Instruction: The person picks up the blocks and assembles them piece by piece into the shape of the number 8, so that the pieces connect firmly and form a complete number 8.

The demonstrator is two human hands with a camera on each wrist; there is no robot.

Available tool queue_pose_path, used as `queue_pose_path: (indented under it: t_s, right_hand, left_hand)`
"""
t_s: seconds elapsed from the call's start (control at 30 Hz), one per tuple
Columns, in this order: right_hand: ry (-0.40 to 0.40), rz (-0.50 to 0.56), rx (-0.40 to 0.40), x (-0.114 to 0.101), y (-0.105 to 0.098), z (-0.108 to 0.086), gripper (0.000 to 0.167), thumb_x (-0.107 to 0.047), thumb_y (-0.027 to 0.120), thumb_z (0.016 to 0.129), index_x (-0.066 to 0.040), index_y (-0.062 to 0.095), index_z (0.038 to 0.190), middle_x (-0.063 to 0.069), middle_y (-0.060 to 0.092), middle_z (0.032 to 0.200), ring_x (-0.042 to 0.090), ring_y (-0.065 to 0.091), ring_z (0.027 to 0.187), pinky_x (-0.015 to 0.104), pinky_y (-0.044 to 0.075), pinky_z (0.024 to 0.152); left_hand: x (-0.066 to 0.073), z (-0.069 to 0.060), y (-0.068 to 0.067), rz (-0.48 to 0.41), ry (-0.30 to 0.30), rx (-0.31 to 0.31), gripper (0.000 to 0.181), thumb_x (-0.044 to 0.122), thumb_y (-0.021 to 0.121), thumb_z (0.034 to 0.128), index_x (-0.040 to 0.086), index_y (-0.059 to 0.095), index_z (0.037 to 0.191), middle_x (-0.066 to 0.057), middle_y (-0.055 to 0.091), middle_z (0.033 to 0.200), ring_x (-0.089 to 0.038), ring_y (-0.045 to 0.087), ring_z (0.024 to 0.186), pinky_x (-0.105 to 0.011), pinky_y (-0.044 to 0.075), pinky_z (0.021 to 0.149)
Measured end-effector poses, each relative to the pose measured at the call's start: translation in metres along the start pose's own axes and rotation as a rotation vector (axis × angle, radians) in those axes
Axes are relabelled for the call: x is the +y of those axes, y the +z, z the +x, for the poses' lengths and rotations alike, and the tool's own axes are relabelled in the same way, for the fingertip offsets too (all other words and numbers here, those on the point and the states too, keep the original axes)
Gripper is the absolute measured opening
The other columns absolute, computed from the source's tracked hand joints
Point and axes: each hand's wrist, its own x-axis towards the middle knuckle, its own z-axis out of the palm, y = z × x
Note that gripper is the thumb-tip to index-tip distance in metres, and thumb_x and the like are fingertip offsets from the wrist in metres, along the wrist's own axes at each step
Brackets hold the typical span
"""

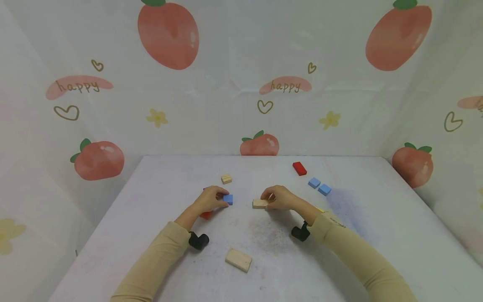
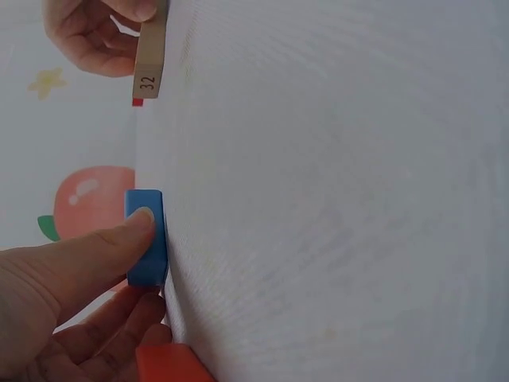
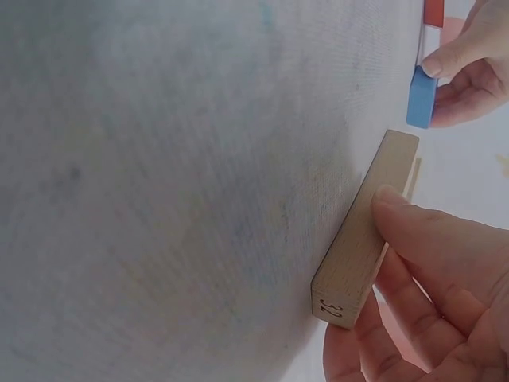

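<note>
Between thumb and fingers, my left hand [image 1: 210, 199] pinches a small blue block [image 1: 228, 199], which lies low against the tabletop. A red-orange block [image 1: 206, 214] sits beside that hand, partly covered by it; its corner also shows in the left wrist view. My right hand [image 1: 280, 198] pinches a plain wooden block [image 1: 259, 204] across its sides. The number 32 is printed on the wooden block's end [image 3: 330, 308]. A gap separates the blue block from the wooden one. The right hand's fingertips are partly hidden behind the wooden block in the right wrist view.
Nearer me lies another wooden block [image 1: 239, 260]. Small pale wooden pieces [image 1: 226, 179] are farther back. Toward the back right are a red block [image 1: 299, 168] and two blue blocks [image 1: 314, 183]. A yellow piece [image 1: 320, 209] peeks out behind the right wrist. A printed curtain [image 1: 226, 117] hangs behind the table.
</note>
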Motion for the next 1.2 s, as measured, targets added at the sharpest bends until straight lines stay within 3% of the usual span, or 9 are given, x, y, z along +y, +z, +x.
queue_pose_path:
  t_s: [0.3, 0.6, 1.2]
  right_hand:
    - [0.026, 0.0, 0.002, -0.002, 0.0, -0.001, 0.027, -0.008, 0.07, 0.081, -0.006, 0.065, 0.107, 0.008, 0.065, 0.104, 0.019, 0.057, 0.095, 0.037, 0.05, 0.089]
    - [0.022, 0.006, 0.001, -0.002, 0.0, -0.002, 0.027, -0.007, 0.07, 0.081, -0.006, 0.065, 0.108, 0.008, 0.065, 0.105, 0.021, 0.058, 0.098, 0.037, 0.049, 0.09]
    - [0.038, 0.013, 0.013, -0.001, 0.002, -0.002, 0.027, -0.008, 0.07, 0.081, -0.008, 0.065, 0.107, 0.008, 0.064, 0.105, 0.021, 0.057, 0.098, 0.038, 0.049, 0.09]
  left_hand:
    - [0.004, 0.0, -0.001, -0.015, -0.01, 0.008, 0.037, 0.011, 0.074, 0.0783, 0.002, 0.065, 0.113, -0.016, 0.063, 0.116, -0.028, 0.062, 0.104, -0.039, 0.049, 0.091]
    - [0.008, -0.001, -0.001, -0.025, 0.024, 0.023, 0.036, 0.009, 0.073, 0.0781, 0.0, 0.065, 0.112, -0.017, 0.064, 0.116, -0.029, 0.062, 0.102, -0.038, 0.05, 0.089]
    - [0.023, 0.011, 0.005, -0.029, 0.078, 0.024, 0.037, 0.014, 0.075, 0.0773, 0.003, 0.066, 0.111, -0.015, 0.066, 0.108, -0.023, 0.064, 0.091, -0.033, 0.052, 0.081]
